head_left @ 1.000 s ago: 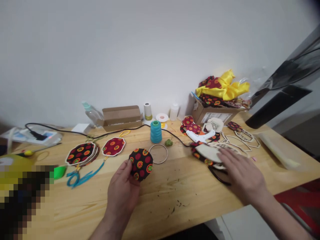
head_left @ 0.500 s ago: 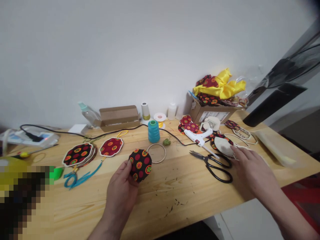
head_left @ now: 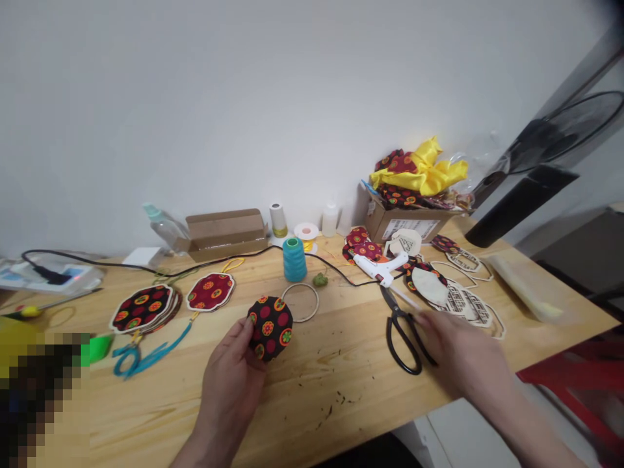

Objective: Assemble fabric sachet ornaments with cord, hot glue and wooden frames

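Observation:
My left hand [head_left: 236, 364] pinches a round fabric-covered disc [head_left: 270, 328], black with red and orange flowers, holding it just above the table. My right hand [head_left: 453, 348], somewhat blurred, is closed at the far handle loop of the black-handled scissors [head_left: 397, 312]; the fingertips are partly hidden. The blades point away, toward the white glue gun [head_left: 383, 268]. A thin wooden ring [head_left: 318, 305] lies just behind the disc. The teal thread cone [head_left: 294, 261] stands beyond it, beside a small green tuft [head_left: 320, 279].
Finished flower-cloth pendants [head_left: 210, 292] and a stack [head_left: 143, 309] lie left. Wooden lattice pieces [head_left: 475, 305] and a pale cloth-edged oval [head_left: 429, 287] lie right. A cardboard box [head_left: 414, 224] of fabric stands behind. A black cable [head_left: 229, 258] crosses the table.
My right hand has moved left and nearer, from beside the pale oval onto the scissors. The scissors have swung round, their handles now closer to me. My left hand still holds the disc.

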`<state>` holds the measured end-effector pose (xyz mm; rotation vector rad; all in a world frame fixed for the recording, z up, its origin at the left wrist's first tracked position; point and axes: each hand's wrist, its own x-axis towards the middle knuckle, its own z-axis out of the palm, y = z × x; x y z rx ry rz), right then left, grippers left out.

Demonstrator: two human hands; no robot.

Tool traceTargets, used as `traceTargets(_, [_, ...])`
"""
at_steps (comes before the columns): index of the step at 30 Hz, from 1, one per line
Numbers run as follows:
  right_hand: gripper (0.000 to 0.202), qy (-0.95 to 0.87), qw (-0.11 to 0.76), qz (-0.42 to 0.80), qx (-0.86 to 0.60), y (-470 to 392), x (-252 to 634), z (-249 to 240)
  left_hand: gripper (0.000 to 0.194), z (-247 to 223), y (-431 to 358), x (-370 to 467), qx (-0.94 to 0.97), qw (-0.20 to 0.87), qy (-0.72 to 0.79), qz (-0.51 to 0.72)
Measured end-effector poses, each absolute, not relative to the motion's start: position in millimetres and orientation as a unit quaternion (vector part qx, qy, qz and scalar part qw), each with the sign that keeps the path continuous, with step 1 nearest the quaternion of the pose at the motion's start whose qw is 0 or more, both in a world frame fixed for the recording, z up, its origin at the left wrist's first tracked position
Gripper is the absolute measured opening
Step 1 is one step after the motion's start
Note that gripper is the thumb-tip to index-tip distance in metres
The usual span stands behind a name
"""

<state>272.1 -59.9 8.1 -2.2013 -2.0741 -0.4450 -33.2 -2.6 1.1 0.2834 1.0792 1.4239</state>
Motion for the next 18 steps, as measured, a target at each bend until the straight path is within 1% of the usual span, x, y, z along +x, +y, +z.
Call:
traceTargets(2, [0.03,-0.634,0.072,-0.192,-0.745,-50.2,291.9,10.7,0.022,1.1,-2.9,-32.7,0.122,0.621,0.467,0.617])
traceTargets(3, [0.035,-0.643,0.063,-0.186,-0.74,-44.7,302.0,10.6,0.022,1.0,-3.0,-32.4,0.121,0.621,0.467,0.617])
traceTargets(5, [0.046,-0.67,0.039,-0.135,-0.729,-34.0,318.3,8.1,0.023,0.8,-3.0,-31.6,0.117,0.62,0.469,0.617])
traceTargets(7, [0.042,-0.665,0.033,-0.095,-0.74,-25.5,327.1,5.4,0.024,0.8,-2.8,-30.8,0.114,0.617,0.474,0.618])
traceTargets(9, [0.04,-0.62,0.063,-0.103,-0.776,-20.4,330.7,5.1,0.024,1.1,-2.5,-30.2,0.114,0.617,0.476,0.616])
traceTargets(12, [0.05,-0.537,0.106,-0.157,-0.822,-20.2,335.7,9.5,0.024,1.3,-1.8,-30.2,0.119,0.618,0.476,0.614])
traceTargets(15, [0.051,-0.532,0.08,-0.124,-0.834,-27.5,343.5,12.3,0.023,0.4,-1.3,-30.5,0.117,0.616,0.479,0.615])
traceTargets(17, [0.046,-0.588,0.056,-0.096,-0.801,-33.6,346.6,9.9,0.022,-0.5,-1.4,-30.5,0.114,0.614,0.483,0.614])
traceTargets(18, [0.044,-0.62,0.048,-0.101,-0.776,-36.2,346.9,7.6,0.021,-1.0,-1.5,-30.3,0.116,0.615,0.484,0.611])
